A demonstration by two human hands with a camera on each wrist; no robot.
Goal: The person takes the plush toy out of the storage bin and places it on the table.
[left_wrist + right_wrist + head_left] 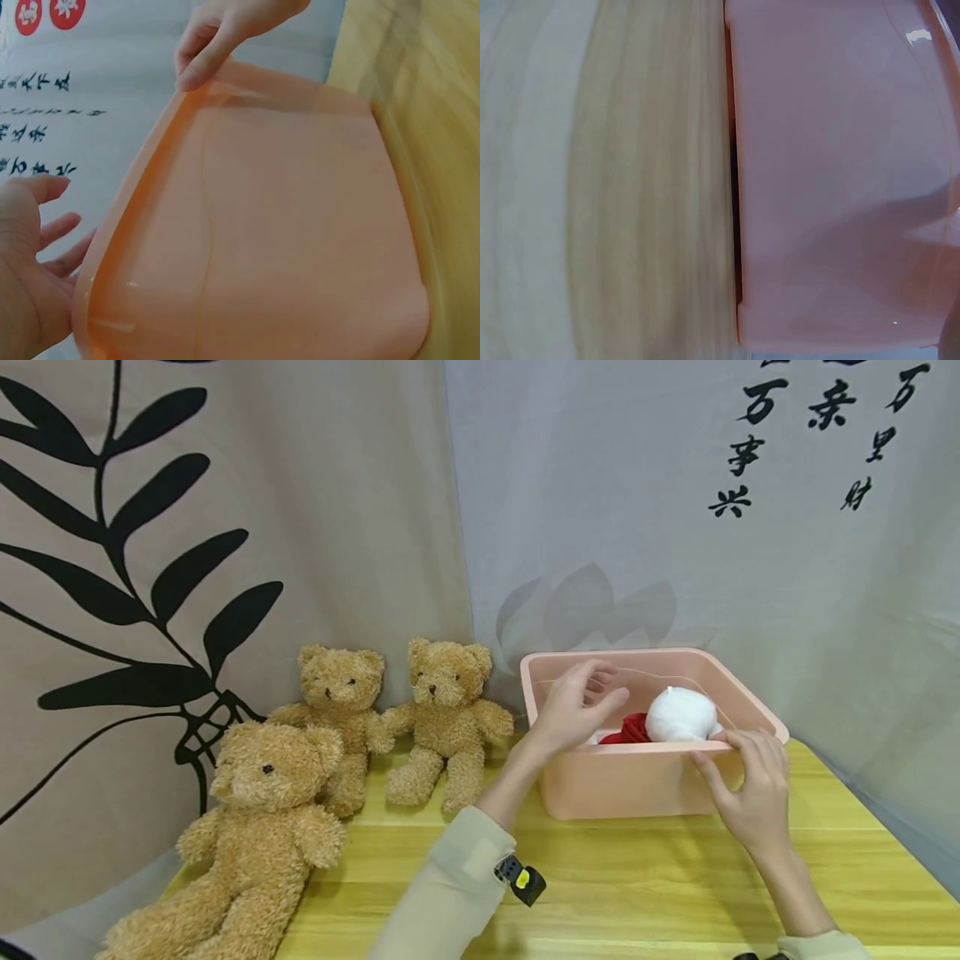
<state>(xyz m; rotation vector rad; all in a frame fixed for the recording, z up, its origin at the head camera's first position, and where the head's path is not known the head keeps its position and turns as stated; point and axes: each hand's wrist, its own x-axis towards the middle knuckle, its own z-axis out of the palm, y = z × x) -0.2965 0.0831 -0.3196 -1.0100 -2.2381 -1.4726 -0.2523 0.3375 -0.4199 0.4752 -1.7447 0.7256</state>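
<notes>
A pink plastic storage bin (pixel 630 781) stands on the table, holding a round white plush-like thing (pixel 681 715) and a red, folded, fabric-like thing (pixel 632 729). My right hand (pixel 753 785) pinches the front rim near the right corner, thumb outside and fingers over the edge. The left wrist view also shows this right hand (pixel 232 34) gripping the rim. Over the bin's left part is my left hand (pixel 577 706), its fingers loosely bent and holding nothing. In the left wrist view the left hand (pixel 34 262) lies close beside the rim; contact is hard to tell.
Three tan teddy bears sit left of the bin: one in front (pixel 262 827), one behind it (pixel 345 693), one nearer the bin (pixel 447 718). The wooden table (pixel 637 885) ends at a cloth backdrop (pixel 360 510) with leaf prints and black characters.
</notes>
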